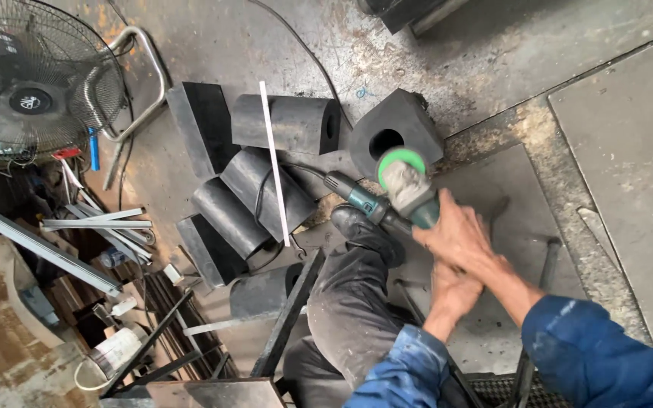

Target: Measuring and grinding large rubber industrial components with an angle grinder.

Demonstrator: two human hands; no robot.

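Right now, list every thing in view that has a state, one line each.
Angle grinder: held in both hands, disc end against the block.
Right hand: gripping the grinder body.
Left hand: closed just behind the right hand; what it grips is hidden.
Black block with round hole: on the floor, hole facing up toward the camera.
Other black blocks: lying piled on the floor.
Fan: blades blurred, spinning cannot be told.

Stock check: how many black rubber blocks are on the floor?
7 black rubber blocks: one by the grinder; two behind; three stacked left; one near the knee. More may be hidden.
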